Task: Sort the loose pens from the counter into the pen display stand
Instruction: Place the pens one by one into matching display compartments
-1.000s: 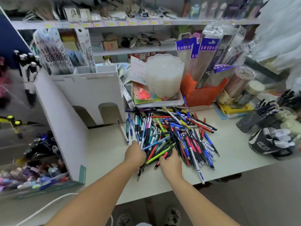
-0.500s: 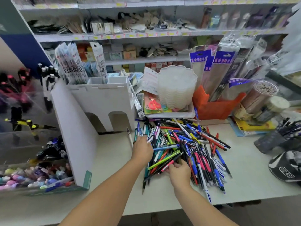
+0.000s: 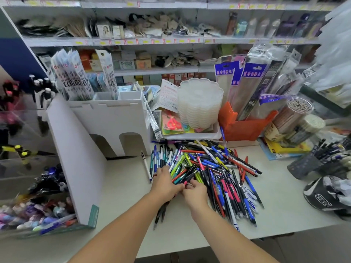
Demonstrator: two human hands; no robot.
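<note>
Head camera looks down at a pale counter (image 3: 123, 196) in a shop. Far left, a clear box (image 3: 28, 211) holds pens with purple, pink and blue caps. Next to it stands a white pen display stand (image 3: 106, 118) with two arch-shaped holes low in its face. Tall packets (image 3: 76, 80) poke out of its top, and they show big black marks like "00" and "0.5"; the small print is too blurry to read. One white pen (image 3: 145, 166) lies alone on the counter, just right of the stand.

Both hands meet at the near left edge of a big pile of pens (image 3: 214, 173). The left hand (image 3: 164, 184) is curled around a small bunch of pens. The right hand (image 3: 195, 192) touches it, and its fingers pinch a pen tip in that same bunch. The pens are blue, black, red, pink, green, yellow and white, and they lie criss-cross on top of each other in the middle of the counter.

Behind the pile sits a stack of clear plastic trays (image 3: 200, 103). Right of that is an orange box (image 3: 245, 126) with long packets that have blue labels; I cannot read their writing. Far right lies a black cap (image 3: 322, 196).
</note>
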